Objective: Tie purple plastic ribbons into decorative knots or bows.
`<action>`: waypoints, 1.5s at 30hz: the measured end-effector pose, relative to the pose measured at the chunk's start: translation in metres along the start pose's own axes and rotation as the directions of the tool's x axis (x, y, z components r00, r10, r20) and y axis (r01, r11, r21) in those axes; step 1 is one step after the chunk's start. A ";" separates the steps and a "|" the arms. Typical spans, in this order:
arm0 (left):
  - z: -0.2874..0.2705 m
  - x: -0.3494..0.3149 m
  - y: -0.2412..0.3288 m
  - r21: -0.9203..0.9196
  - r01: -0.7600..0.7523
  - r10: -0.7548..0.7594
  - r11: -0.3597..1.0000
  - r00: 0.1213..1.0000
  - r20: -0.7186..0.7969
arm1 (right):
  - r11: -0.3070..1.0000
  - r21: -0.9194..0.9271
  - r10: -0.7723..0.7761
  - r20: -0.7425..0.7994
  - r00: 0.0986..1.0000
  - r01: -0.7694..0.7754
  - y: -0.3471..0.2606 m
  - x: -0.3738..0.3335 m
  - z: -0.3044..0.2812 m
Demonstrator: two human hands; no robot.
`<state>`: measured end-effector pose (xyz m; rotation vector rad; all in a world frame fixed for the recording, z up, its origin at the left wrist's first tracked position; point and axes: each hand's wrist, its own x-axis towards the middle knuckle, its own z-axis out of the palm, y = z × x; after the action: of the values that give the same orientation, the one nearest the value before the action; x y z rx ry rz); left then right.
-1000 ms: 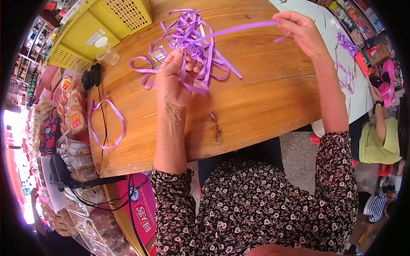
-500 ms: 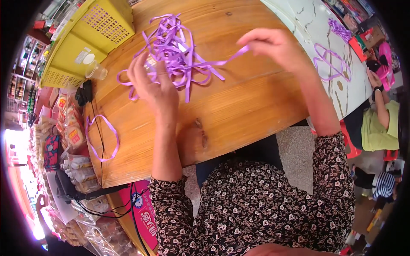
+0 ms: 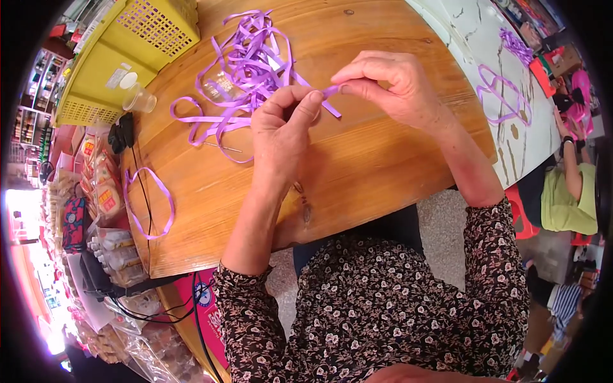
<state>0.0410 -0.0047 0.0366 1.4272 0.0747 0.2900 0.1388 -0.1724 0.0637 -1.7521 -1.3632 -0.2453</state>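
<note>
A tangled pile of purple ribbon (image 3: 252,64) lies on the wooden table (image 3: 357,166), beyond my hands. Between thumb and finger, my right hand (image 3: 399,86) pinches a ribbon end just right of the pile. My left hand (image 3: 284,127) is closed on the same ribbon, its thumb and forefinger pressed together close to the right fingertips. Only a short purple stretch shows between the two hands. A small clear packet (image 3: 223,86) rests among the loops at the pile's left. Near it lies a thin metal stick (image 3: 225,147).
A yellow crate (image 3: 150,38) and a clear plastic cup (image 3: 138,100) stand at the far left. One ribbon loop (image 3: 169,198) lies near the left edge beside a black cable. On the white marbled table (image 3: 504,150) are more ribbons (image 3: 511,45); another person (image 3: 571,191) sits there.
My left hand has left the pile's left side and moved right to grip the ribbon. My right hand has come left toward it, so the stretch between them is short.
</note>
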 end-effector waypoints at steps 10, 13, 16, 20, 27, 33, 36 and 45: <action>0.017 0.000 -0.007 -0.095 -0.020 0.026 0.995 0.998 0.055 | 0.997 0.072 0.037 -0.019 0.999 -0.035 0.006 -0.009 0.013; 0.009 -0.002 -0.004 -0.129 0.231 -0.223 0.964 0.972 0.072 | 0.994 0.087 0.064 -0.057 0.996 -0.059 0.006 -0.011 0.011; 0.002 -0.005 -0.003 -0.091 0.217 -0.214 0.972 0.976 0.043 | 0.995 0.066 0.083 -0.036 0.996 -0.081 0.006 -0.010 0.012; 0.000 -0.005 0.002 -0.091 0.204 -0.203 0.975 0.979 0.017 | 1.000 0.018 0.023 -0.075 0.997 -0.022 0.011 -0.008 0.007; -0.002 -0.007 -0.001 -0.094 0.169 -0.169 0.981 0.986 0.009 | 0.992 -0.091 -0.091 -0.064 0.994 0.085 0.005 -0.008 0.006; -0.001 -0.008 0.002 -0.006 0.137 -0.136 0.991 0.990 0.020 | 0.954 -0.250 -0.166 0.008 0.986 0.163 0.008 -0.015 0.016; -0.001 -0.006 -0.002 0.050 0.058 -0.061 0.997 0.997 0.053 | 0.966 -0.244 -0.093 -0.030 0.995 0.083 0.006 -0.013 0.014; -0.006 -0.004 -0.004 -0.166 0.130 -0.121 0.977 0.991 0.065 | 0.635 0.622 0.276 0.370 0.887 -0.458 0.001 -0.012 0.009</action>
<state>0.0368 0.0000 0.0314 1.2540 0.0926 0.1491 0.1325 -0.1745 0.0502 -1.3650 -1.0092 0.6746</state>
